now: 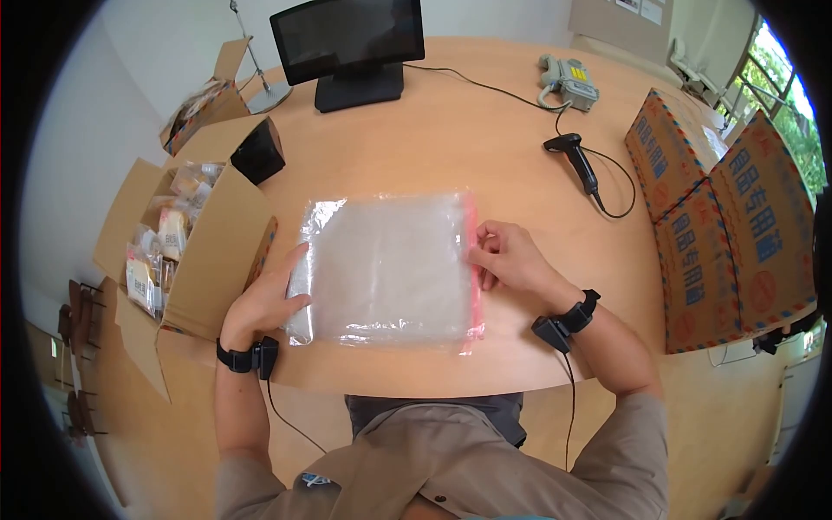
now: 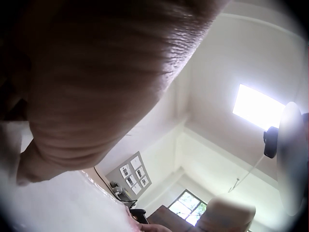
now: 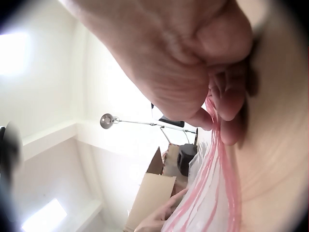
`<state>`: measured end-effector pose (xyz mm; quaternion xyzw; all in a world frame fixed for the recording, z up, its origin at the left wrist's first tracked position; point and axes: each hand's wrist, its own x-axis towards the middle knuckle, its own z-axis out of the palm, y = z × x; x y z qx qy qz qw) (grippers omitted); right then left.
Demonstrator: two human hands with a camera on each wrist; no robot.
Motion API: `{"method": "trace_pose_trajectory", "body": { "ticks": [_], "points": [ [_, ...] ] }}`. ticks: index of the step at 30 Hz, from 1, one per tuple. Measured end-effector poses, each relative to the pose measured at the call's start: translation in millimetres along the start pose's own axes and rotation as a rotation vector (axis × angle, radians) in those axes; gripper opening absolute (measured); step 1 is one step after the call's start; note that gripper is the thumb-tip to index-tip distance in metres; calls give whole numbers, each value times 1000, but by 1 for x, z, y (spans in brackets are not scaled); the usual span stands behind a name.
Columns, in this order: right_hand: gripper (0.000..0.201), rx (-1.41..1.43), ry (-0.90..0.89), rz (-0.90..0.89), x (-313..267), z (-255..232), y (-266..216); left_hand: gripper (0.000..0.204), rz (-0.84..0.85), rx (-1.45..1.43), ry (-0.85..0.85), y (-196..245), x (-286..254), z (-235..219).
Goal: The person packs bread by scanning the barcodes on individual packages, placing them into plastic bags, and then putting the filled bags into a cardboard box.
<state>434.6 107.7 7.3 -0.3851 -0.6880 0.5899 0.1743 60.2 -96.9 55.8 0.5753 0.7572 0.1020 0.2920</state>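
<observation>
A stack of clear plastic bags with pink-striped edges lies flat on the table in front of me. My right hand pinches the pink edge on the right side, thumb and curled fingers closing on the gathered film in the right wrist view. On the opposite side, my left hand rests at the left edge of the bags, its thumb and forefinger stretched onto the film. The left wrist view shows mostly the underside of that hand, with the thumb against the pale plastic.
At left stands an open cardboard box of packaged food, beside a black device. A monitor is at the back. A barcode scanner, a telephone and cardboard boxes stand to the right.
</observation>
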Motion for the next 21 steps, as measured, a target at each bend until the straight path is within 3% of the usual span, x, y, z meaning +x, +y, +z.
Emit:
{"method": "trace_pose_trajectory", "body": {
  "ticks": [2, 6, 12, 14, 21],
  "points": [
    [19, 59, 13, 4, 1, -1, 1, 94, 71, -26, 93, -7, 0, 4],
    [18, 38, 42, 31, 1, 0, -1, 96, 38, -218, 131, -4, 6, 8],
    [17, -6, 93, 16, 1, -2, 1, 92, 58, 46, 400, -11, 15, 21],
    [18, -16, 101, 38, -2, -1, -5, 91, 184, 155, 505, 5, 16, 22],
    [19, -63, 141, -47, 1, 1, 11, 92, 91, 452, 310, 43, 19, 34]
  ]
}}
